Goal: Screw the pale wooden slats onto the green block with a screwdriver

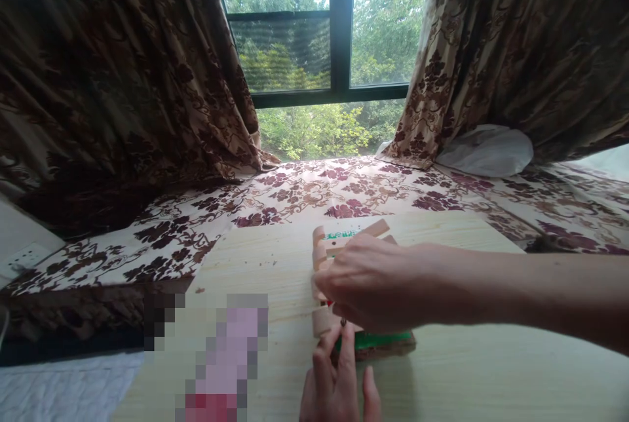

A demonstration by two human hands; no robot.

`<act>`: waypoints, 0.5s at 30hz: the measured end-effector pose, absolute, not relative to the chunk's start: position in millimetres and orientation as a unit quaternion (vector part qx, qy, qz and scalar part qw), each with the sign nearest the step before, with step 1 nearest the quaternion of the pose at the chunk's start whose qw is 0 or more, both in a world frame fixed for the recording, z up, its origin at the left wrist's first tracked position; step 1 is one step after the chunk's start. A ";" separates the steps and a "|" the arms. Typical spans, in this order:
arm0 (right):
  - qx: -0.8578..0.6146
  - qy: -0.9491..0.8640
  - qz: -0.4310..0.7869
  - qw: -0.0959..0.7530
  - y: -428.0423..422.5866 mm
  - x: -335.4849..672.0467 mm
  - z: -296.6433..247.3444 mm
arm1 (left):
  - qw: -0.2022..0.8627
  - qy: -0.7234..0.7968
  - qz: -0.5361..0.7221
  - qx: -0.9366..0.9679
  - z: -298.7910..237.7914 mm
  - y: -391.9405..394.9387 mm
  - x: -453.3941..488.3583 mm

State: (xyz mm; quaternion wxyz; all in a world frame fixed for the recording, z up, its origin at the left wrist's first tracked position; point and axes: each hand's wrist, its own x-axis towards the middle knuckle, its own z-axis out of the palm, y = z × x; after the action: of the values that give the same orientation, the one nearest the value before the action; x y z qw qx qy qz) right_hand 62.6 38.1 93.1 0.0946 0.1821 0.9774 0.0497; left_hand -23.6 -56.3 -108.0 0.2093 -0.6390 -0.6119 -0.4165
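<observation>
On the pale wooden tabletop lies a board with a green face and a rough brown edge, bearing several light wooden pieces, some with rounded ends, such as the piece at its near left. My right hand reaches in from the right and covers much of the board. Its fingers are curled closed, hiding whatever they grip. From below comes my left hand, its two leading fingertips closed around a small dark screw-like piece at the board's near edge. A flat wooden strip sticks out slantwise beyond my right hand.
A pinkish item, blurred by pixel blocks, lies on the table at the left. Small crumbs dot the tabletop. Beyond it stretches a flower-patterned cloth below a window with drawn-back curtains. A white plastic bag rests at the back right.
</observation>
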 end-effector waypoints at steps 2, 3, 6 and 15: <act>0.213 0.974 0.046 0.069 39.9 62.1 91.7 | 0.204 -0.616 -0.415 -0.638 -107.0 -56.8 -24.1; 0.222 0.972 0.046 0.064 40.1 61.8 91.3 | 0.205 -0.617 -0.413 -0.637 -106.5 -56.9 -24.3; 0.225 0.969 0.055 0.090 37.8 60.6 92.6 | 0.214 -0.616 -0.410 -0.638 -105.5 -56.6 -24.8; 0.141 0.980 0.061 0.128 34.3 57.4 99.4 | 0.231 -0.614 -0.419 -0.628 -108.4 -52.2 -22.6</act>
State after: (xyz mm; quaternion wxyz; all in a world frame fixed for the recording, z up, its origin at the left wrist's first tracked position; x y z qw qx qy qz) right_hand 57.4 34.3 99.4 0.1279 0.1407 0.9799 0.0606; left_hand -22.6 -52.2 -108.4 0.2306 -0.6283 -0.6138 -0.4188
